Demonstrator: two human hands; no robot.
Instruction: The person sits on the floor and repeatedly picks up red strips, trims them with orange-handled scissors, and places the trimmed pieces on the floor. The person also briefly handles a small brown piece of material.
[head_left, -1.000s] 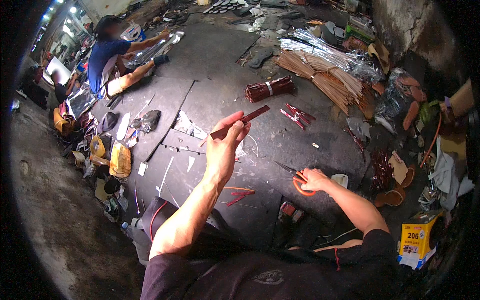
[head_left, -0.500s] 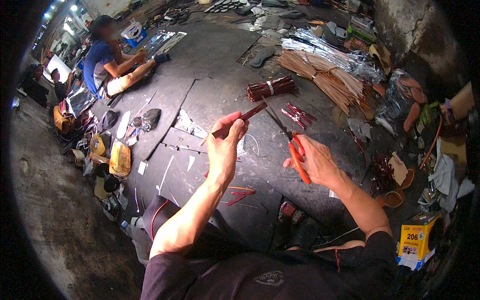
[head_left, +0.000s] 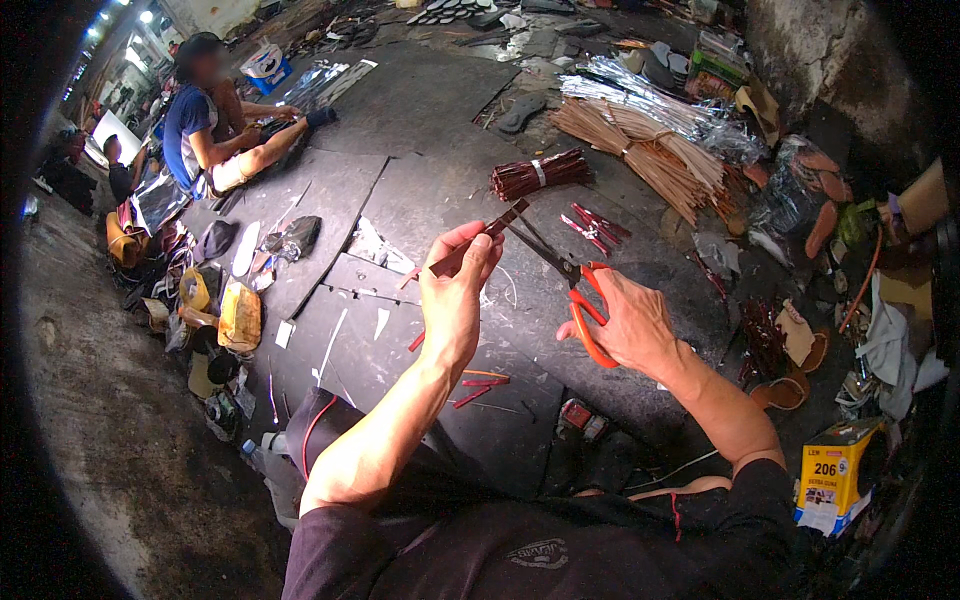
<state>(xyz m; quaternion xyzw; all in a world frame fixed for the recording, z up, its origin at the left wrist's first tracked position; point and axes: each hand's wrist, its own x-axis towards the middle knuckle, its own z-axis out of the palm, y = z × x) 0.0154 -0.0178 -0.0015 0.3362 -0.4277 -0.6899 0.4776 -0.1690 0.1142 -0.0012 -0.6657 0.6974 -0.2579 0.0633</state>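
Observation:
Between the thumb and fingers of my left hand (head_left: pixel 452 300), a dark red-brown strip (head_left: pixel 507 217) slants up and to the right. My right hand (head_left: pixel 635 320) is closed round the orange handles of a pair of scissors (head_left: pixel 590 340). The parted blades reach up and left, their tips at the strip near its far end; whether they touch it I cannot tell. Beyond my hands lies a thick bundle of dark red strips (head_left: pixel 515 181) tied with a white band. A smaller tied bundle (head_left: pixel 603 233) is to its right. Short dark red pieces (head_left: pixel 478 393) lie nearer me.
Long brown strips (head_left: pixel 640 150) and silvery strips (head_left: pixel 625 95) are heaped at the far right. At the far left a person (head_left: pixel 195 130) sits on the floor. A yellow box (head_left: pixel 832 470) stands near my right elbow. Scraps and a yellowed container (head_left: pixel 240 318) line the left side.
The scissors' blades have spread and their tips have shifted left along the strip. My left hand has moved slightly right. The seated person's hands have moved lower.

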